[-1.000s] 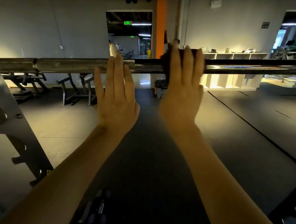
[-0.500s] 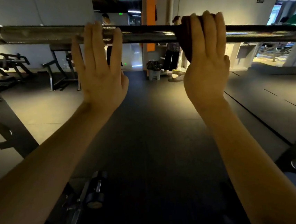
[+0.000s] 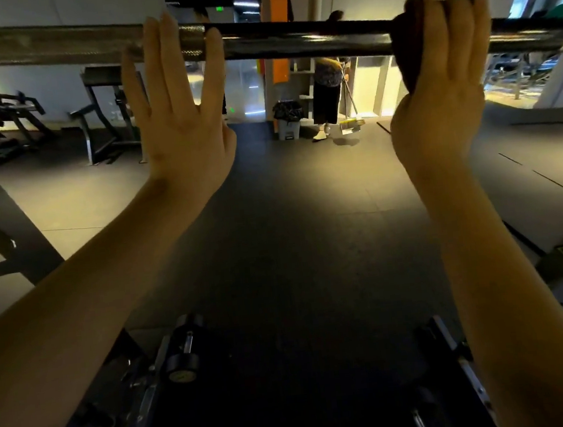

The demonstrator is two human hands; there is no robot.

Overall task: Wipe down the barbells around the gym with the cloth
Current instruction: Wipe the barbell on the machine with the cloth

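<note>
A steel barbell (image 3: 291, 40) runs level across the top of the view, its left part knurled. My left hand (image 3: 177, 113) lies flat against the bar with straight, spread fingers reaching above it. Further right, my right hand (image 3: 440, 94) presses a dark cloth (image 3: 408, 66) against the bar. Its fingers stretch up over the cloth, and the thumb is hidden. The cloth hangs over the bar and shows at the left edge of that hand.
A rack upright (image 3: 11, 239) stands at the left and a dark bench frame (image 3: 184, 360) lies below me. Ahead, a person with a broom (image 3: 327, 95) stands beside a bin (image 3: 287, 119). Gym benches (image 3: 105, 116) line the left wall.
My right hand has slid the cloth to the right along the bar, away from my left hand. My left hand stays flat on the bar.
</note>
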